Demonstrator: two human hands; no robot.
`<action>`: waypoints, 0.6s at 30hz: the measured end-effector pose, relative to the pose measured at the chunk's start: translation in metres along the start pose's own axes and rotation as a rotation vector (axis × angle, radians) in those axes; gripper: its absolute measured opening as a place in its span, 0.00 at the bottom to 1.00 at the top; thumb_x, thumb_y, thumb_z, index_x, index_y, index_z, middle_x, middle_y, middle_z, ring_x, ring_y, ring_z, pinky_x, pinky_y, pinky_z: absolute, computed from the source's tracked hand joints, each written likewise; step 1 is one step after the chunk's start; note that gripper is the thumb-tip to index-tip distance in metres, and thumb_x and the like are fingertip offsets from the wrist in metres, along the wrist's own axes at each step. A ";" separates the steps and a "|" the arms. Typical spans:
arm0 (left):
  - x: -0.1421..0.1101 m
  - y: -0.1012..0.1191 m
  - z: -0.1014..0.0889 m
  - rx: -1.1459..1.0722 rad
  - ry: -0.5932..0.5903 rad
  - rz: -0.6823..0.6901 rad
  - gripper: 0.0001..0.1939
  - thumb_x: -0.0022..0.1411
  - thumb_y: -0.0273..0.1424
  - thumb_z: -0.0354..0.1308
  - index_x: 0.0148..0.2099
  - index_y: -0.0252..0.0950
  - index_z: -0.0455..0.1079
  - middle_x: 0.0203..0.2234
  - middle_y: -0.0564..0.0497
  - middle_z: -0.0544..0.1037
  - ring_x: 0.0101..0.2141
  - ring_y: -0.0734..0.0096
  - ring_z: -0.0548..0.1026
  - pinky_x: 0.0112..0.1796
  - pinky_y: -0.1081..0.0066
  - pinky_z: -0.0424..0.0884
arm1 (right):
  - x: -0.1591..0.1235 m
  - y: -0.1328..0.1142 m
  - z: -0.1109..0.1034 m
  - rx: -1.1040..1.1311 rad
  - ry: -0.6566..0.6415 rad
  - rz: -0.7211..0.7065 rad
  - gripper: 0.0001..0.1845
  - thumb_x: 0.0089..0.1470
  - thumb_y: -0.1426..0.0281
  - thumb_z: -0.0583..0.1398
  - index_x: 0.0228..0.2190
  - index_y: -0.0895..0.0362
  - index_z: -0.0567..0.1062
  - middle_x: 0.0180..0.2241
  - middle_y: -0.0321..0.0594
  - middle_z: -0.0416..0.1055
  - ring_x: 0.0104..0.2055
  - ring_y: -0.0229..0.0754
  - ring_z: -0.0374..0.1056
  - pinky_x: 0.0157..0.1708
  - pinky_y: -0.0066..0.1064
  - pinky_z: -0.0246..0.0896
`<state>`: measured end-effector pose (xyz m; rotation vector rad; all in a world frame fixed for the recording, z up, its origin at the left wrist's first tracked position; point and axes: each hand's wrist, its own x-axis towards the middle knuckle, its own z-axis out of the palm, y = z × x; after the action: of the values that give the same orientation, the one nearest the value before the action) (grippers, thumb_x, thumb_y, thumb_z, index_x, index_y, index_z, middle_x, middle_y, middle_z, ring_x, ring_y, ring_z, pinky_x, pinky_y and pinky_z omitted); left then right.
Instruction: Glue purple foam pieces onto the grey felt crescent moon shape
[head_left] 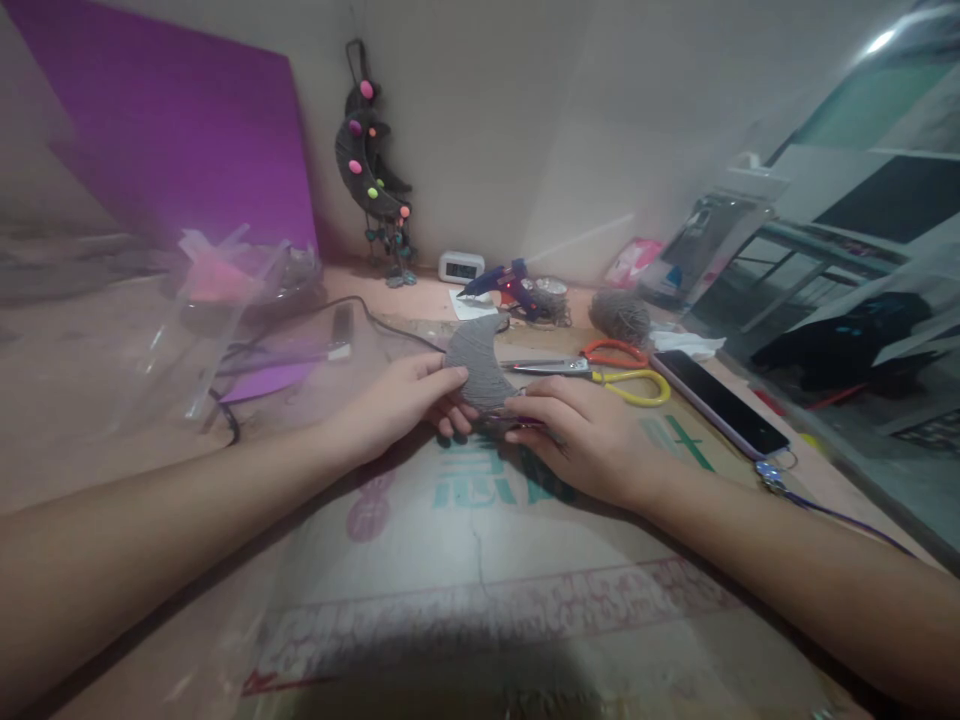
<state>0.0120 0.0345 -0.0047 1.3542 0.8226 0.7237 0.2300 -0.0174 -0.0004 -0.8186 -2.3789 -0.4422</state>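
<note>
A crescent moon shape [474,362] wrapped in grey yarn is held up over the cardboard, in the middle of the view. My left hand [416,400] grips its left side, thumb on the front face and fingers curled behind and below. At the crescent's lower right end, my right hand [585,435] is closed, thumb and fingers pinching around the tip. A narrow dark purplish strip shows between those fingers, perhaps an unwrapped part of the tip. Just beyond my right hand lie scissors [555,367] with one orange and one yellow handle loop.
Behind the crescent are a blue glue gun [495,283], a white digital clock [460,267] and a grey yarn ball [621,315]. A phone [720,405] lies at right. Purple board [172,120] leans at left, near a plastic-filled bowl [255,290]. A decorated crescent [364,165] hangs on the wall.
</note>
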 end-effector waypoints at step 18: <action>-0.004 -0.002 0.002 0.101 -0.023 0.046 0.11 0.62 0.37 0.53 0.37 0.34 0.68 0.19 0.52 0.75 0.22 0.74 0.74 0.23 0.77 0.69 | -0.003 0.010 0.003 0.161 0.021 0.195 0.11 0.58 0.69 0.59 0.43 0.56 0.71 0.37 0.44 0.70 0.38 0.42 0.68 0.37 0.35 0.66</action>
<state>0.0113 0.0302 -0.0060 1.4742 0.8207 0.7086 0.2377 -0.0096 -0.0034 -0.9535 -2.2539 -0.1769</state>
